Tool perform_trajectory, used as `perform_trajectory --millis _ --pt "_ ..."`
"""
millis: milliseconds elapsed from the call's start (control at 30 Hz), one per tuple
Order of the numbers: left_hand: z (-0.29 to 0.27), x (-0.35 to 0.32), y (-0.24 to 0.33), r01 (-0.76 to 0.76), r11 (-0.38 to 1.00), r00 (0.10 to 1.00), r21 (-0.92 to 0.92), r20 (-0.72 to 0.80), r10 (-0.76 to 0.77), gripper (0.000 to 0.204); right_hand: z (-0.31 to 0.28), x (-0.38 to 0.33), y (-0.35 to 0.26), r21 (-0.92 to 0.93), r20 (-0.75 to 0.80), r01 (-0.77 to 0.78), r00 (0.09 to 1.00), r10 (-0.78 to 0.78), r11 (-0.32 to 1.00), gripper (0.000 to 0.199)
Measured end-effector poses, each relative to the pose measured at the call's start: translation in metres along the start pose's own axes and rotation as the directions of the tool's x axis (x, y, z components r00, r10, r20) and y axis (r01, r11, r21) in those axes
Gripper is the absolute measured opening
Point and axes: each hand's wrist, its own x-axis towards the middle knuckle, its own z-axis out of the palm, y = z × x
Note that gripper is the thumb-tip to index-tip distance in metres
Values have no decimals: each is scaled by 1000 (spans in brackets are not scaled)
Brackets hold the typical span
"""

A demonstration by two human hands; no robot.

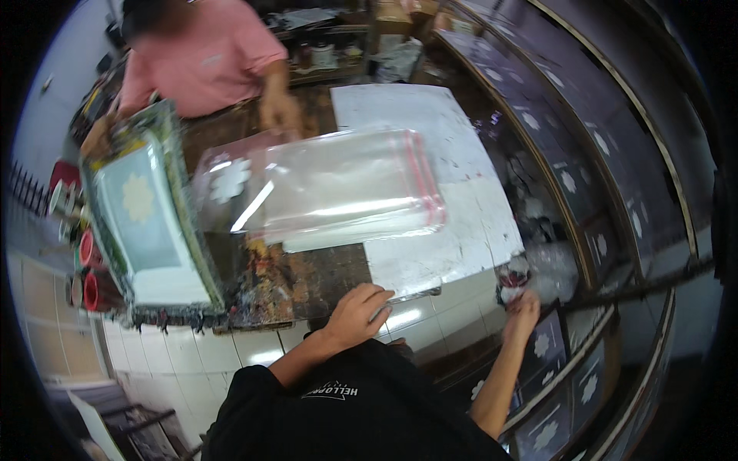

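My left hand (355,316) is at the near edge of the worktable, beside the white sheet (469,223), with its fingers bent together. What lies under those fingers, if anything, I cannot make out. Off the table's right corner, my right hand (523,310) is closed at a small crumpled bundle (513,276), whitish with dark red patches. Clear plastic sleeves (346,180) with pink stripes lie in a stack across the table and the white sheet. A clear sheet with a white flower shape (231,181) lies at their left end.
Across the table, a person in a pink shirt (204,61) holds a tilted printing screen (146,200) with a pale flower on its mesh; their other hand (280,115) is near the sleeves. Paint pots (100,290) stand far left. Racks with flower-printed sheets (569,180) line the right.
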Motion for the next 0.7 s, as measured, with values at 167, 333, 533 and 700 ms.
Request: perform_trajectory --millis 167,333,533,700 --pt "-46 20 -2 57 898 992 437 -129 0 61 -24 -81 79 -42 -62 -399 916 396 916 9" --pt "-35 86 -43 -76 679 997 730 74 32 86 -12 -122 94 -117 -77 -530 848 524 840 14" --pt "26 129 -89 -161 672 965 722 260 -48 47 -6 -151 92 -188 -46 -530 846 532 827 21" --pt "48 106 -30 -367 661 930 655 280 238 43 20 -154 45 -133 60 -525 842 536 840 35"
